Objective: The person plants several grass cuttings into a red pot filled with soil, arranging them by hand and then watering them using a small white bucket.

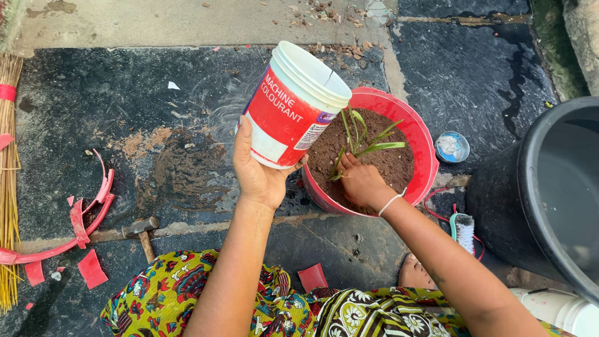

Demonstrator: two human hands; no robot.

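My left hand grips a white plastic bucket with a red label, tilted so its mouth leans over a red basin filled with brown soil. A small green plant with thin leaves stands in the soil. My right hand rests on the soil, fingers closed around the base of the plant. A white band circles that wrist.
A large black tub stands at the right. A small blue lid and a scrubbing brush lie by the basin. A hammer, broken red plastic pieces and a straw broom lie at the left on wet dark stone.
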